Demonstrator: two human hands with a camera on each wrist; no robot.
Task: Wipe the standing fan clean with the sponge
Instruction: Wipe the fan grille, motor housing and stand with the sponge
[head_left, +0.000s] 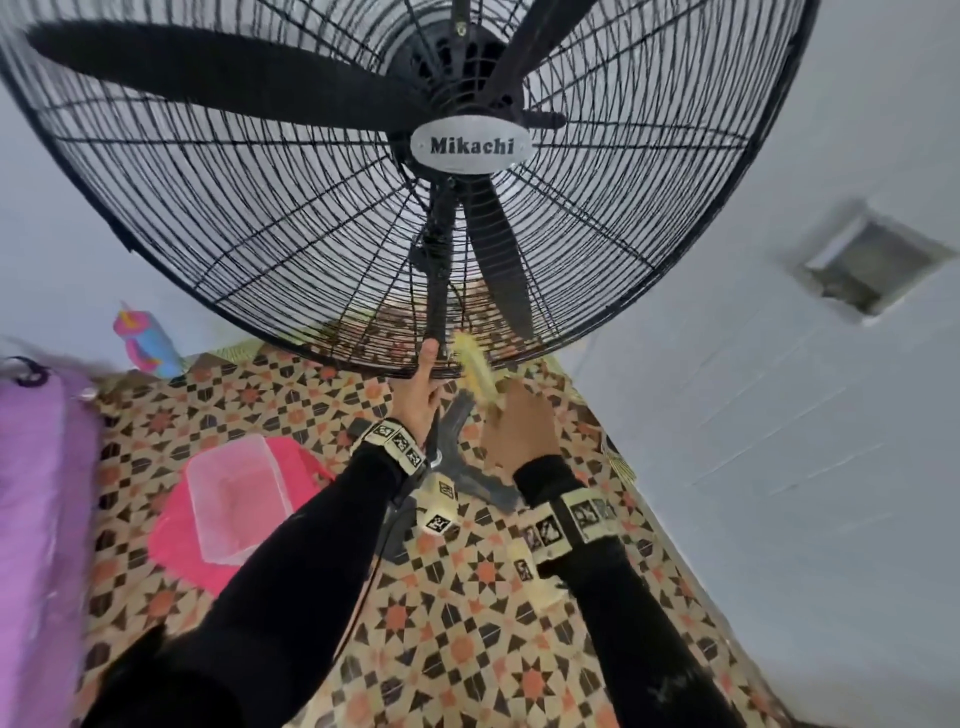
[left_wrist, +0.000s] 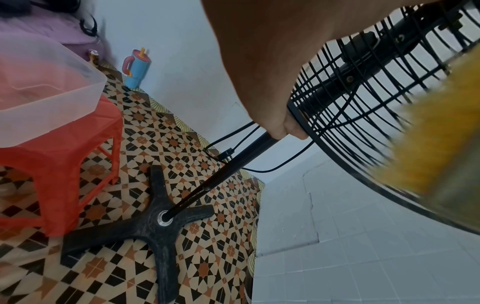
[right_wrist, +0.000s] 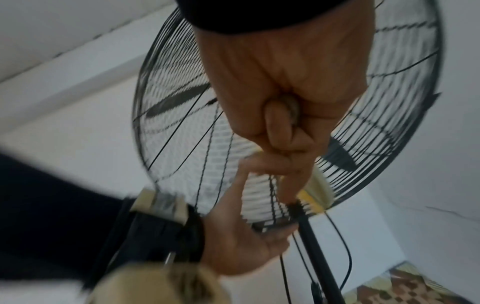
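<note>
My left hand (head_left: 420, 393) grips the fan pole (left_wrist: 241, 160) just under the cage, thumb up against the bottom rim, steadying the standing fan (head_left: 470, 147). Just right of it, my right hand (head_left: 521, 428) is curled round the yellow sponge (head_left: 474, 364), which sits at the lower edge of the front grille (head_left: 291, 249), beside the pole. I judge I am in the middle of wiping the cage's lowest wires. Next I should drag the sponge along the rim with light pressure, while the left hand holds the stand firm so the head does not swing. The sponge is smeared by motion, so I cannot tell whether it is touching the wires. My right fingertips are hidden, and the cage's top is cut off.
</note>
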